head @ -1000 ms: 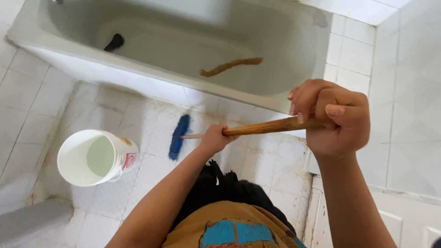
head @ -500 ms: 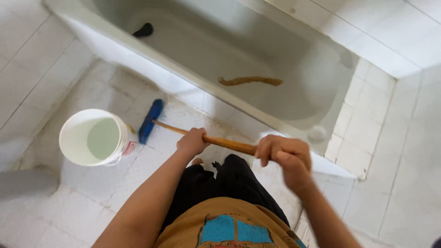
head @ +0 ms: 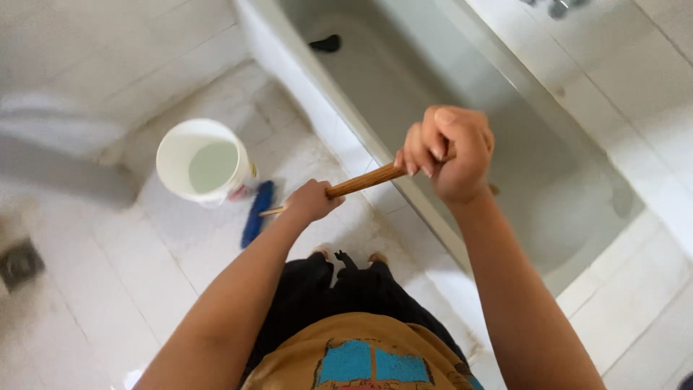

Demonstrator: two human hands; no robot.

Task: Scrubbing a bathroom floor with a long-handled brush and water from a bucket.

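Both hands are on the wooden broom handle [head: 364, 180]: the right hand [head: 447, 153] is fisted tight round the upper end, raised over the bathtub rim [head: 339, 123], while the left hand [head: 309, 202] clamps lower down, steadying the shaft. That spread grip angles the handle down to the blue brush head [head: 257, 214], which sits on the white tiled floor [head: 144, 253] just beside the white bucket [head: 206, 162] with pale liquid inside. A floor drain [head: 18, 263] lies well off to the left; something dark [head: 326, 43] rests in the tub.
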